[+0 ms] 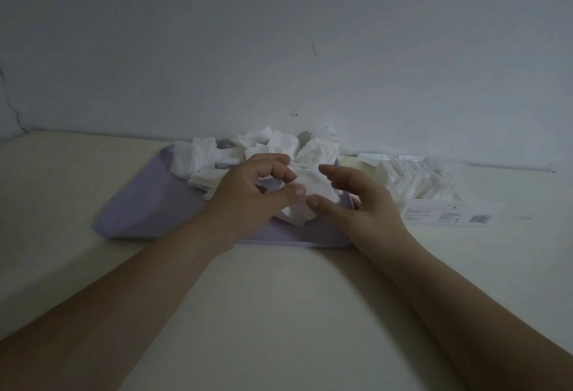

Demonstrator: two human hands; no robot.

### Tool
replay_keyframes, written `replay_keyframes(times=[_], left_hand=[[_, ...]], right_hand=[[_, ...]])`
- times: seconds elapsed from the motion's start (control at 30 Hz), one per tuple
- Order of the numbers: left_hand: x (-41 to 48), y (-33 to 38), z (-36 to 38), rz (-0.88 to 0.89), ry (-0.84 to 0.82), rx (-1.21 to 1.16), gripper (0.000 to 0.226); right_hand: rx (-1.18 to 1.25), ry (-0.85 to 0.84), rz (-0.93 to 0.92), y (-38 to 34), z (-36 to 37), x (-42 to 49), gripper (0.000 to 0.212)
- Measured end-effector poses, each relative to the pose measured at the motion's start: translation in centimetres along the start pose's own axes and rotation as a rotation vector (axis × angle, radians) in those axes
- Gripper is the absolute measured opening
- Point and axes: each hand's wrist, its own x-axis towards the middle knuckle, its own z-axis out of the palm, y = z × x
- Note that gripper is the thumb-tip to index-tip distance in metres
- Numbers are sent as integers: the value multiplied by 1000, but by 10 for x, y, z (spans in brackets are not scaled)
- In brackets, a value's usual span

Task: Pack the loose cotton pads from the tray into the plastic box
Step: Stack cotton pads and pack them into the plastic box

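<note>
Dim, flat bluish light, soft shadows, slight blur, wide-angle stretching at the edges.

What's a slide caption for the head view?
Left hand and right hand gather cotton pads over the lilac tray, plastic box alongside.

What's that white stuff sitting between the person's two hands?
A small bunch of cotton pads, between the left hand and right hand, above the lilac tray; the head view shows it.
</note>
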Motion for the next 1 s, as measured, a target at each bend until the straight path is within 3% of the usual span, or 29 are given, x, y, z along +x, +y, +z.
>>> replay_keyframes(times=[0.07,0.23,0.3,0.47,0.53,0.63,0.87,1.0], left_hand=[[0,0,3,0,-20,-29,11],[0,-15,-1,55,-155,339,38],[0,-16,-2,44,-219,364,46],[-1,-10,-3,38,-196,457,63],[-1,-9,-5,17,-201,428,57],[0,-7,-6,1,-199,414,27],[9,-5,-12,-261,24,8,15],[9,-7,-13,-334,-51,-298,27]], right_hand=[[21,18,-39,-2,0,-2,7],[-63,210,29,1,-5,0,17],[-71,217,51,1,-6,0,17],[-54,193,77,4,-3,0,19],[-38,191,89,5,-3,1,19],[-25,172,96,5,-4,0,18],[-9,174,46,-1,-8,2,13],[33,223,57,-3,-10,1,6]])
